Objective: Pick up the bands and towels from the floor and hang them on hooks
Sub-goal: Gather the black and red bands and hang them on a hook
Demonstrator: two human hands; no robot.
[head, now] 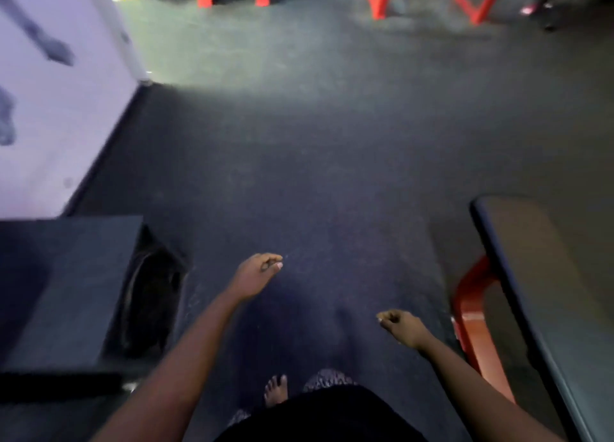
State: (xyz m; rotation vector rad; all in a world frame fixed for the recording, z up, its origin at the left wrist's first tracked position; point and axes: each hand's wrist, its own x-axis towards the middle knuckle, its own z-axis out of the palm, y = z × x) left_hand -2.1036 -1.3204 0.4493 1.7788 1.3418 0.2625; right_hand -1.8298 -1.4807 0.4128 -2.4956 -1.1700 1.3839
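Loosely curled hands between box and bench

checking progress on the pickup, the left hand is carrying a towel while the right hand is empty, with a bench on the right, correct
Not quite: in the head view the left hand carries nothing, its fingers loosely curled. The right hand is empty, and the bench is on the right.
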